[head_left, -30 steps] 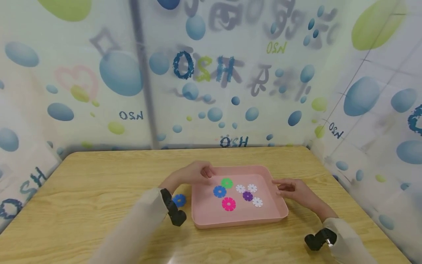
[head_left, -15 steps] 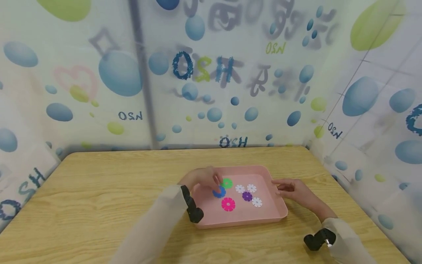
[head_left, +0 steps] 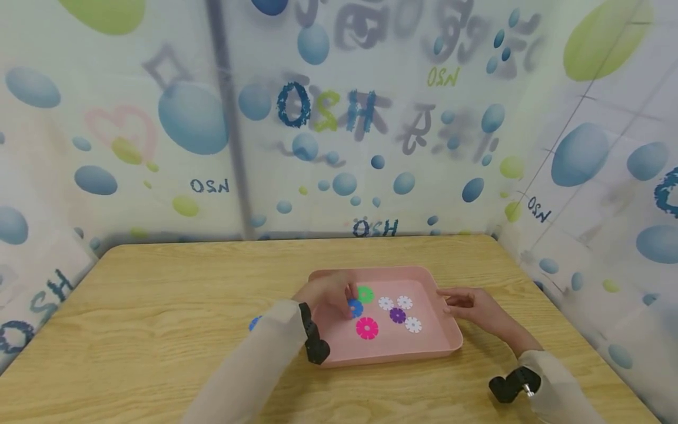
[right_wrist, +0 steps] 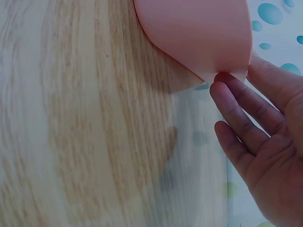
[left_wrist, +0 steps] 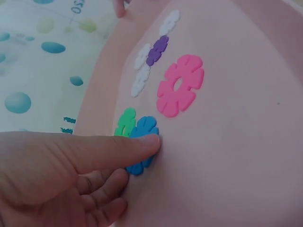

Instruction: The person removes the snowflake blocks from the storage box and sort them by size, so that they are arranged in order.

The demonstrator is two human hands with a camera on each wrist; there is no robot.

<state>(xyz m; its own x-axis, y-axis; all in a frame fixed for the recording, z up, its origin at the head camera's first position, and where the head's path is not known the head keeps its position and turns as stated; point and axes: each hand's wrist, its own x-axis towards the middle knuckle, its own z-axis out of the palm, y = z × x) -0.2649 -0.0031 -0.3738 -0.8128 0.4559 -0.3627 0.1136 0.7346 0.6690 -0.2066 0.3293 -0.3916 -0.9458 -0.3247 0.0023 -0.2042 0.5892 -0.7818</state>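
A pink tray (head_left: 389,354) sits on the wooden table. In it lie flower-shaped interlocking discs: green (head_left: 365,294), pink (head_left: 367,328), purple (head_left: 398,315) and several white ones (head_left: 413,324). My left hand (head_left: 335,292) reaches over the tray's left side and pinches a blue interlocking disc (left_wrist: 145,126). Its thumb lies across the disc in the left wrist view; the index finger is mostly hidden. My right hand (head_left: 472,306) holds the tray's right rim between thumb and fingers, as the right wrist view (right_wrist: 265,113) also shows for that hand.
Another blue disc (head_left: 255,323) lies on the table (head_left: 159,306), partly hidden by the left sleeve. A patterned curtain (head_left: 328,147) hangs behind the table and along its sides.
My left hand has moved from the tray's upper left rim into the tray, onto the blue disc. The table's blue disc shows farther left than before. The right hand stays on the rim.
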